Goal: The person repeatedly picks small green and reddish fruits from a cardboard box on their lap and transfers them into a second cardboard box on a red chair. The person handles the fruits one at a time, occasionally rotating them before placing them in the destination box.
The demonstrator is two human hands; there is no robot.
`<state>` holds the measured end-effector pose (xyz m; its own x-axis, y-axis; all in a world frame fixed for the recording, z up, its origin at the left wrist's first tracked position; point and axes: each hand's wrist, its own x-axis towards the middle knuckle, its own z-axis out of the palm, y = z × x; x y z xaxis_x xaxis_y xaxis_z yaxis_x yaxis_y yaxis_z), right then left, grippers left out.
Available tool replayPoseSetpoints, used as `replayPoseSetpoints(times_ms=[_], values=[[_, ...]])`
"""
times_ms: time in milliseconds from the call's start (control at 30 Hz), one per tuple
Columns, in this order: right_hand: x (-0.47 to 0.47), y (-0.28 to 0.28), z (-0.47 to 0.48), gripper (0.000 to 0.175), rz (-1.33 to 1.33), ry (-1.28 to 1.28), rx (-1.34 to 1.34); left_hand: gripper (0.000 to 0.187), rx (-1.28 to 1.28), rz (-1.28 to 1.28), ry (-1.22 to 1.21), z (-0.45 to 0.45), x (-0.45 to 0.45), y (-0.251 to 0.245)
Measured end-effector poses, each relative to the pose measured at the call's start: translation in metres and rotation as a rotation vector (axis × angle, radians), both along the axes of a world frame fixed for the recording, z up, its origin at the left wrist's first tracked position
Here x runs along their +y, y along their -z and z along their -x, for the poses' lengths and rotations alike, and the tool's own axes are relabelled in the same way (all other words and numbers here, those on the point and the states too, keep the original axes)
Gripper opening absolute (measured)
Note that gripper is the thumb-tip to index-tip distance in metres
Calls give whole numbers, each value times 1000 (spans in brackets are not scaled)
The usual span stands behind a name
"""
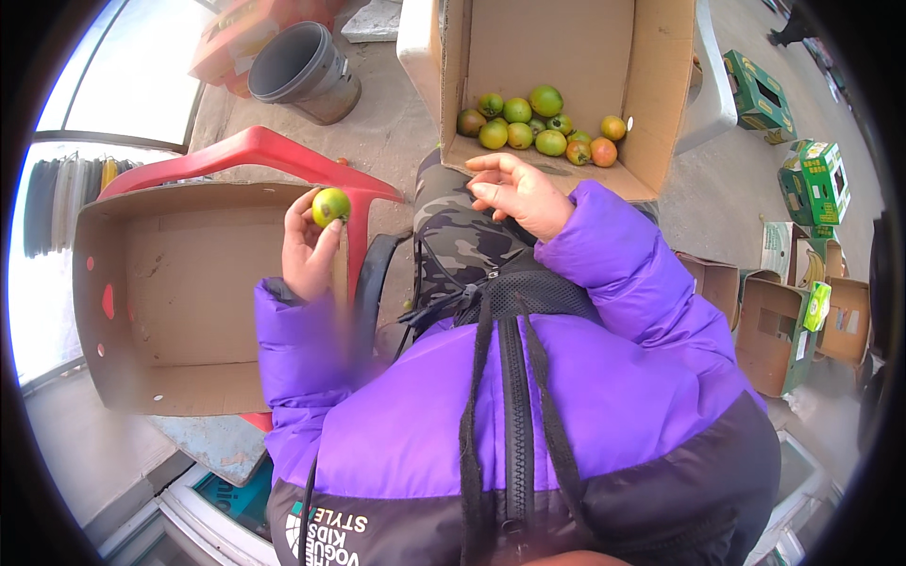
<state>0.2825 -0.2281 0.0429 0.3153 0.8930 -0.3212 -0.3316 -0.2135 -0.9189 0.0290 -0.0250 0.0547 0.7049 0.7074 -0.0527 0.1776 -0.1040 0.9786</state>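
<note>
My left hand [306, 244] grips a green tomato [330, 206] with a dark patch, near the right rim of a cardboard box [191, 283] with holes in its side. Bare cardboard shows across that box's floor. In front of me, a second cardboard box [548, 42] holds several green tomatoes [550, 142] and a few orange-red ones [603, 151], gathered toward its near side. My right hand [522, 194] hovers by this box's near edge, fingers loosely spread and nothing visible in it. My legs, in camouflage trousers [453, 219], are below the hands.
Around the left box is a red plastic chair [258, 148]. A grey bucket [304, 74] stands beyond it on the concrete floor. White plastic furniture [713, 92] supports the front box. Green cartons [814, 182] and open cardboard boxes [771, 332] line the right side.
</note>
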Motion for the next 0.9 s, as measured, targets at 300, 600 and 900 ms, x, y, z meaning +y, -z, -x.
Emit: replayPoseSetpoints(times_ms=[300,600,900], values=[[-13,-2,-5,46,-88,-33,52,62,-32,7,345,-67,-50,-24],[-39,51,-81,80,0,798,83,58,1082,-428,-252,143,52,92],[-32,44,-66,62,41,699,61,69,1479,-386,-35,170,54,153]])
